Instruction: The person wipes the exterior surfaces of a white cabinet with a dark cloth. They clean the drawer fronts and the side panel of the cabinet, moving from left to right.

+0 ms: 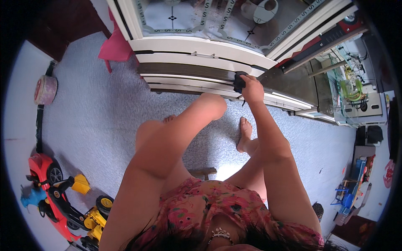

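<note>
My right hand (253, 91) holds a crumpled black cloth (239, 82) at the right end of a dark brown ledge (188, 71) on a white cabinet (169, 50). A thin dark strip hangs below that hand. My left hand (214, 106) is bent down in front of the cabinet's lower drawers (188, 86), left of my right hand. Its fingers are hidden, and whether it holds anything does not show. Above the ledge are a drawer with a metal handle (204, 55) and patterned glass doors (172, 18).
A pink chair (117, 48) stands at the cabinet's left end. A red toy car (40, 166) and a yellow toy digger (95, 219) are at lower left. A glass-topped stand (301, 78) adjoins the cabinet's right side. Part of a wooden stool (204, 172) shows beneath me.
</note>
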A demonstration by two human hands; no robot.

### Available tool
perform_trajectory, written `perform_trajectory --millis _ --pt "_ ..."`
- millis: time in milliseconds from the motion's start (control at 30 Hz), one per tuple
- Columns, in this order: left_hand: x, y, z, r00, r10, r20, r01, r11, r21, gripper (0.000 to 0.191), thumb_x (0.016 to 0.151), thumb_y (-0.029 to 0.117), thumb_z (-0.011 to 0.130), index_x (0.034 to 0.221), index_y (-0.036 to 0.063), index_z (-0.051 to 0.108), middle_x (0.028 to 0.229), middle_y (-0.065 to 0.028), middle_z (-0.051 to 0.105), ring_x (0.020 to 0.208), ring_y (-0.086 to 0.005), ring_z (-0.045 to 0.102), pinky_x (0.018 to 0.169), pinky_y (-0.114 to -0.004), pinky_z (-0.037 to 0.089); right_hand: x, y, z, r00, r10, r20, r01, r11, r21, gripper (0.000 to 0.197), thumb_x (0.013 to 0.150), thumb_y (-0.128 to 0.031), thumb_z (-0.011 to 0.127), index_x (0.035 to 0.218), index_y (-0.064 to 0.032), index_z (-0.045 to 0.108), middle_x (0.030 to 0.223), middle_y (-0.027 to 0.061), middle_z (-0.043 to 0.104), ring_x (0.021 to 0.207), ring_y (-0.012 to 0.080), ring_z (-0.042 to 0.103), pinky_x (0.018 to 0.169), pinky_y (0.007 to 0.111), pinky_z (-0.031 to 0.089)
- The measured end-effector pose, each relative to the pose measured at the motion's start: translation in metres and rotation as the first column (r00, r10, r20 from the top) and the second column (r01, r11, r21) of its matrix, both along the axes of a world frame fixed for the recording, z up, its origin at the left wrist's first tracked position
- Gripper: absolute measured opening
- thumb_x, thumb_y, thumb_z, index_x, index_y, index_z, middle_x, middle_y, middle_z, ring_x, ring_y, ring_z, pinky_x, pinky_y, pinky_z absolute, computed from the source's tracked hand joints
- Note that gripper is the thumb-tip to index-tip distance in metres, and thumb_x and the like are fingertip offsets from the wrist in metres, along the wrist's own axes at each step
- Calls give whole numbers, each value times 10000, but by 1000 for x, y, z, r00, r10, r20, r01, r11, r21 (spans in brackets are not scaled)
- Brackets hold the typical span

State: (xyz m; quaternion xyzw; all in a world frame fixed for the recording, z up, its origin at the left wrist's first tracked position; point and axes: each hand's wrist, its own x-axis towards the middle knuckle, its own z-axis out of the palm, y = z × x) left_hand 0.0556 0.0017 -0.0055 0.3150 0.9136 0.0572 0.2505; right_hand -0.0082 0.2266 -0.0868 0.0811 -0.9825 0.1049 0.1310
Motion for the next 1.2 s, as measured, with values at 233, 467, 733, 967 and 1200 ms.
perform_trajectory --millis 233,467,733,967,1200 --pt "-6 -13 35 930 265 -255 -201 947 252 144 828 101 652 890 85 781 925 -122 763 887 -299 740 775 -452 577 4 -41 -2 997 -75 6 75 997 -36 484 748 -37 692 1215 -165 704 1242 101 669 1071 356 652 934 440 532" --pt "-35 12 -27 559 563 -609 -398 826 399 66 759 122 686 741 129 750 805 -58 743 796 -217 737 653 -378 567 12 -191 30 991 123 51 -126 990 63 430 771 -163 726 1197 -116 692 1181 137 652 1033 350 660 879 445 540" --pt "-26 12 30 793 496 -355 -117 695 709 30 688 78 691 676 70 717 707 -118 702 711 -299 723 622 -429 566 -19 -300 -20 941 314 -125 -328 937 -116 353 783 -114 698 1130 -55 681 1054 149 609 926 349 648 761 463 554" --pt "-11 53 27 967 -90 -239 183 896 404 83 731 89 699 759 120 771 815 -64 748 771 -242 726 594 -365 548 -18 -303 -8 900 411 -142 -427 898 -107 485 704 -111 750 1186 -126 696 1126 128 615 964 328 657 839 447 542" --pt "30 109 36 910 -217 -353 389 741 547 82 727 104 677 713 64 747 745 -113 726 738 -280 719 605 -410 558 -6 -155 -7 960 261 -102 -271 958 -99 566 650 -45 781 1200 -152 698 1160 117 639 1006 347 660 866 443 544"
